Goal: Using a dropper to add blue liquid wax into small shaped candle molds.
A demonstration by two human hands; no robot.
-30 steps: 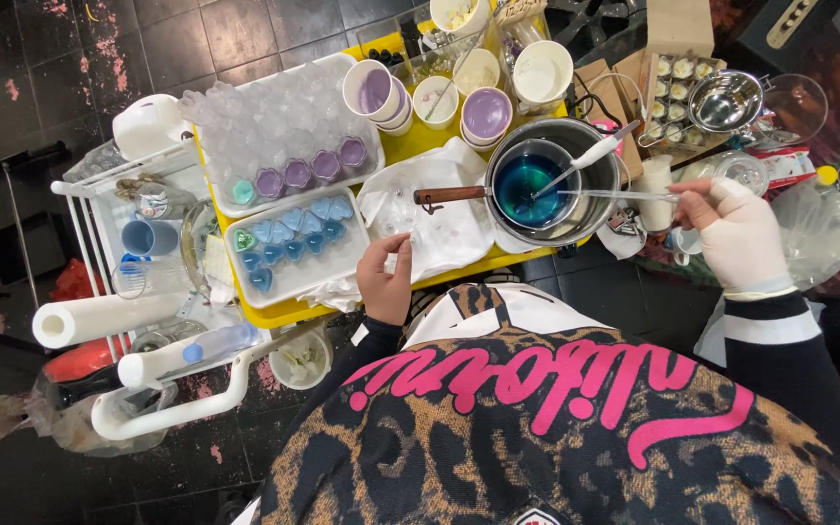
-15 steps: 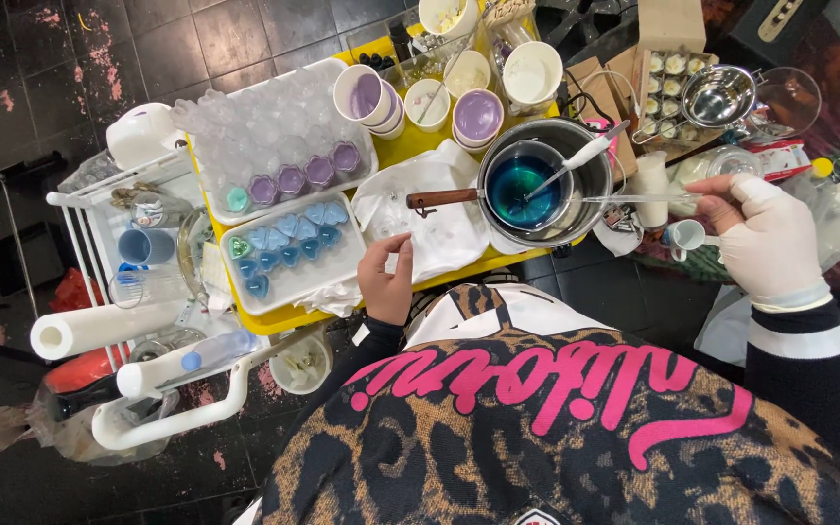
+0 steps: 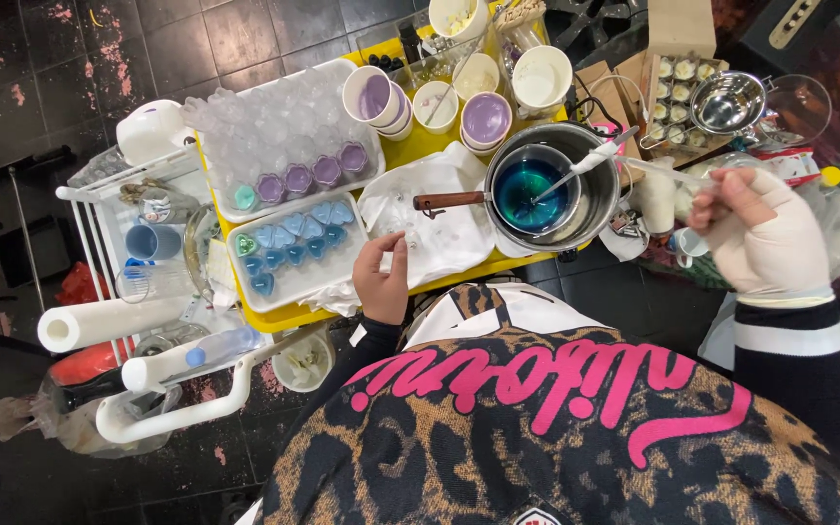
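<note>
A brown cardboard box (image 3: 678,60) of small candle cups stands open at the far right.

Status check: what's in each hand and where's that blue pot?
Left hand pinches small clear cup over white cloth. Gloved right hand holds clear pipette. Blue pot inside steel pan, stirrer resting in it.

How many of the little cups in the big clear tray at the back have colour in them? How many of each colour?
In the big clear tray:
Purple-filled little cups: 4
Teal-filled little cups: 1
Total: 5
</note>
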